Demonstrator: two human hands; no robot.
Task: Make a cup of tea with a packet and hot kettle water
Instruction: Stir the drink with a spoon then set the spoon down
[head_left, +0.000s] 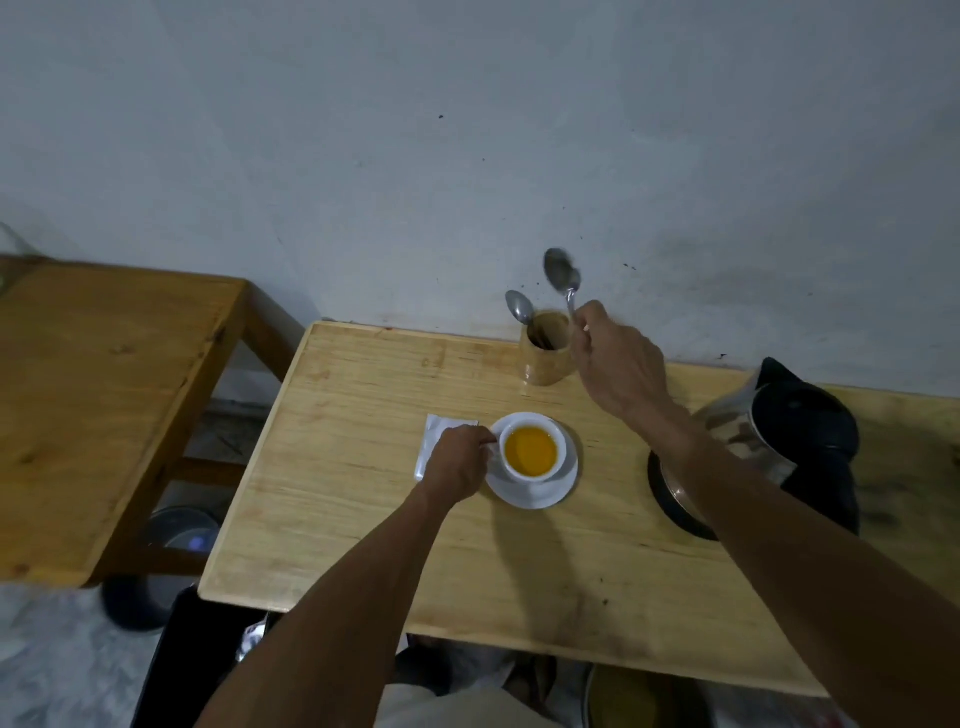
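The right hand (618, 364) pinches a spoon (563, 278) above the holder (548, 353); the left hand (457, 460) grips the filled cup (530, 449). Stirring likely follows.

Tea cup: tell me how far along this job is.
Done: the cup on its saucer already holds amber liquid, the white packet lies beside it, and the kettle sits on its base. In hand: the left hand grips the cup's handle, while the right hand holds a spoon above the wooden holder. Left: probably stirring.
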